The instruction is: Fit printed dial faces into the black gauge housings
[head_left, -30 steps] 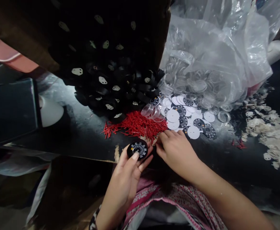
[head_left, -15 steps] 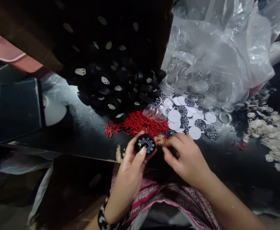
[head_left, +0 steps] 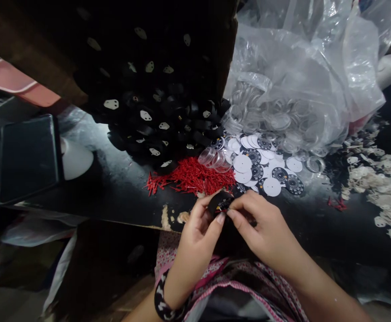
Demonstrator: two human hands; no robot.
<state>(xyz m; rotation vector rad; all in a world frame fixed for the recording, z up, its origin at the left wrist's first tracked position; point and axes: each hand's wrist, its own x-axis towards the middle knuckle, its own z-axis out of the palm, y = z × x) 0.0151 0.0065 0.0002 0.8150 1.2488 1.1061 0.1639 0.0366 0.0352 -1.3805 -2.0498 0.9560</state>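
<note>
My left hand is wrapped round a small black round gauge, tilted so its printed dial faces right and toward me. Thumb and forefinger of my right hand are pinched together at the dial's right edge, on a thin red pointer lying across the face; its far end is hidden by the fingers. Just beyond my hands lies a heap of red pointers. Right of that heap are loose dial discs, some white side up, some black with markings, and several clear plastic rings.
Black round housings with pale tabs spill from a dark carton. A clear plastic bag of clear covers stands behind the discs. Pale flat tabs are heaped right; a dark tray and white cup are left.
My left hand has moved right with the gauge and tipped it from facing up. My right fingertips, earlier apart from the gauge, now meet its dial with the red pointer.
</note>
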